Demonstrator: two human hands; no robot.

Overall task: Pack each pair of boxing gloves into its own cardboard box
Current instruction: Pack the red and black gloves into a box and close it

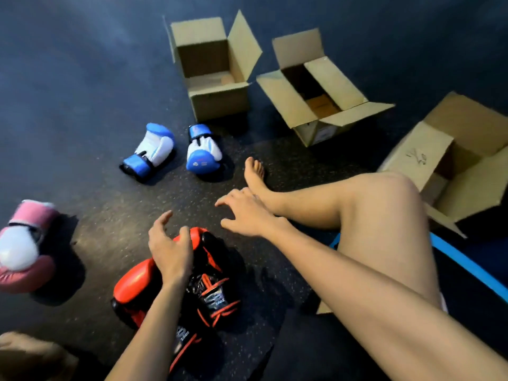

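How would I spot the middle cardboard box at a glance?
On the dark floor, three open cardboard boxes stand in a row beyond the person's bare foot. The middle box lies between the left box and the right box. Its flaps spread wide, and it alone shows a pale label on its near side.

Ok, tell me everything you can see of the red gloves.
The red and black gloves lie together on the dark speckled floor, nearest the person. They have glossy, leather-like red shells and black cuffs with red laces and small white print. The left hand is over them, fingers relaxed; whether it touches them is unclear. They are not yet boxed.
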